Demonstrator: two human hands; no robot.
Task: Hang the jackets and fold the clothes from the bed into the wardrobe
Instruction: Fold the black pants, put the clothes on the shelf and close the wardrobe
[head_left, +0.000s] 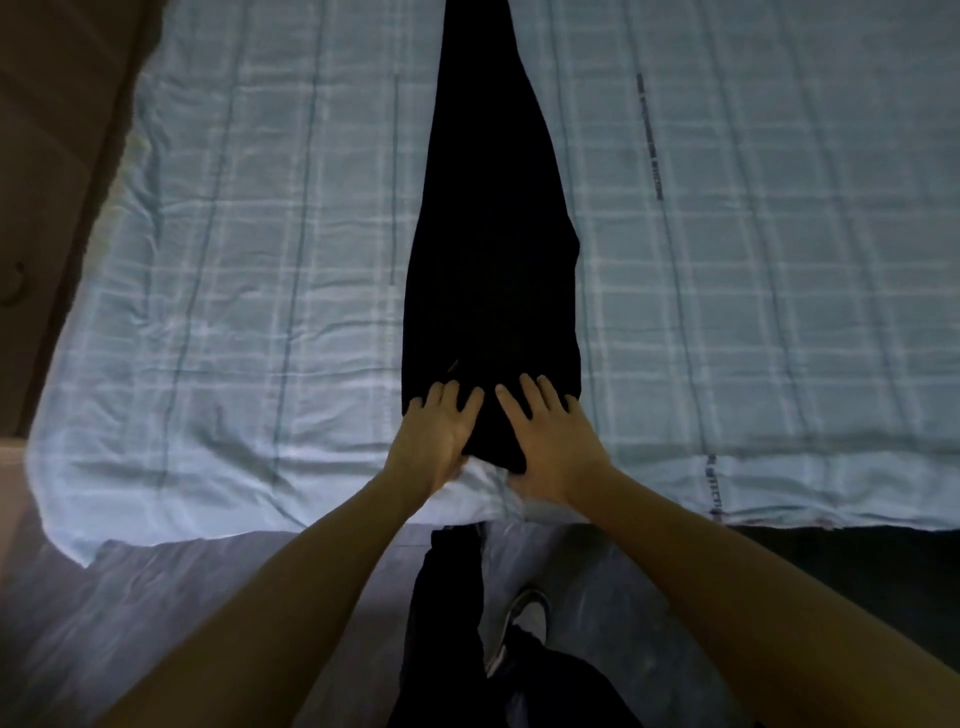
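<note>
Both hands lay flat and spread, left hand (439, 434) beside right hand (545, 431), pressing the near end of the black garment (493, 260), probably smoothing it on the bed (208, 260) for folding; it stretched away ahead.

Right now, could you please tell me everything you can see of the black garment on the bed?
The black garment is a long, narrow piece of soft-looking matte fabric, too dark to show seams. It lies flat on the pale blue checked bedsheet, widest near the bed's near edge and tapering away past the top of the picture. At its near end the left hand and right hand press on it side by side, fingers spread flat.
</note>
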